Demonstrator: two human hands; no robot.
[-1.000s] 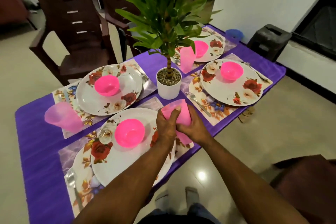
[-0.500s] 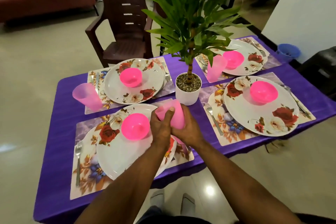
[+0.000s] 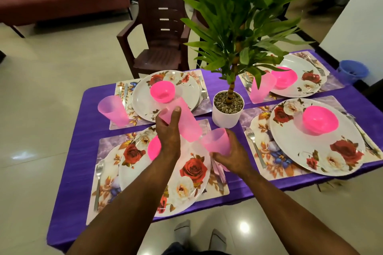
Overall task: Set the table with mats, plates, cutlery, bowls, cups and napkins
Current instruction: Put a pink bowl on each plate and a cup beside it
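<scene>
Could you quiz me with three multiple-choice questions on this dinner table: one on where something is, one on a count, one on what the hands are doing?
1. Where does the white plant pot stand?
A. middle of the table
B. on a chair
C. on a plate

2. How many pink cups are visible?
A. two
B. four
C. six

3. What are the hands doing?
A. both empty
B. each holds a cup
C. holding forks

Answers: 1 A, it sits among the four mats. 2 B, two stand at the far settings, two are held. 3 B, the left hand grips one cup, the right hand another.
</scene>
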